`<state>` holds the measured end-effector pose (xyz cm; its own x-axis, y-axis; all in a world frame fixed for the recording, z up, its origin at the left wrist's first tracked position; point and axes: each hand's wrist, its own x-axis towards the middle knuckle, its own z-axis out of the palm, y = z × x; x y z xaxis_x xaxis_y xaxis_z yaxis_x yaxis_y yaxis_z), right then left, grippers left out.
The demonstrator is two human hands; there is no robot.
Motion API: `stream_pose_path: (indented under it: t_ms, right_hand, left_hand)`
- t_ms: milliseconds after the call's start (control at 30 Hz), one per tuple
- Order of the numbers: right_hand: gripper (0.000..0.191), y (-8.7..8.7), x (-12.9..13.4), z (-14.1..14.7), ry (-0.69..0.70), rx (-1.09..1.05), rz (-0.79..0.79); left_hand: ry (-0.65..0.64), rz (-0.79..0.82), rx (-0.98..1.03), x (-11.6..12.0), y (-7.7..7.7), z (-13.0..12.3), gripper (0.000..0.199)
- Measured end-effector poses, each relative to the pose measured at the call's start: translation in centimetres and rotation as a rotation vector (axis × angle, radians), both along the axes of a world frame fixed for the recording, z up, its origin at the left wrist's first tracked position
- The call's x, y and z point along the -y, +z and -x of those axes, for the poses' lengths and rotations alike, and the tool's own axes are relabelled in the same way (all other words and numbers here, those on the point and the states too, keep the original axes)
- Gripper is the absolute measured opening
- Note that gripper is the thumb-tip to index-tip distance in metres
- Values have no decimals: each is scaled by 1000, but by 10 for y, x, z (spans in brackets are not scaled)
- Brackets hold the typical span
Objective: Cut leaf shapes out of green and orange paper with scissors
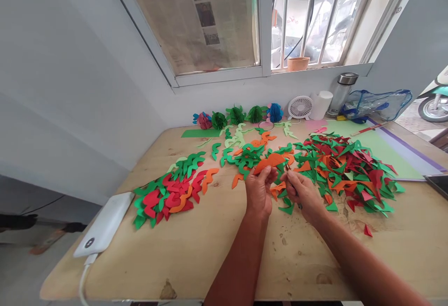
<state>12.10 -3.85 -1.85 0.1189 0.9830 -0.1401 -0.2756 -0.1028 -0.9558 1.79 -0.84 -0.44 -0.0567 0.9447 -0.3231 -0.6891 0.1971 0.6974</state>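
Observation:
My left hand (259, 191) is closed on an orange paper piece (275, 159) with a rounded edge, held up over the table. My right hand (301, 193) is closed round a small pair of scissors (287, 167); the dark blades point up beside the orange piece, and the handles are mostly hidden by my fingers. Behind my hands lie green wavy cut-outs (249, 155). To the right is a large heap of green, red and orange scraps (345, 170). Left of my hands, a pile of red and green cut-outs (171, 194) is spread on the table.
The wooden table (210, 259) carries a white power bank (105, 224) with a cable at left. Along the wall stand several paper honeycomb figures (236, 115), a small white fan (300, 107), a glass bottle (341, 96) and a clear pouch (378, 104). Pale green sheets (395, 149) lie at right.

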Motion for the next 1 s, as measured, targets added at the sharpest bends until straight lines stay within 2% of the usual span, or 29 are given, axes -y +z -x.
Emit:
stream_pose_path:
  t_ms: [167,400,733,1000]
  right_hand:
    - [40,0,-2,-2,-159,-58,-27]
    - [39,2,-5,-8,-265,-132,-51]
    - [41,6,-4,-8,-223,-118,-7]
    - [41,3,-3,-7,-128,-81,-17]
  left_hand:
    - [-80,-23,3,8,2,-8,27]
    - [-254,-114,-243,11,-3,-10,17]
    - [-276,-135,-269,11,-3,-12,20]
    - [-161,-136,-262,8,-5,-9,18]
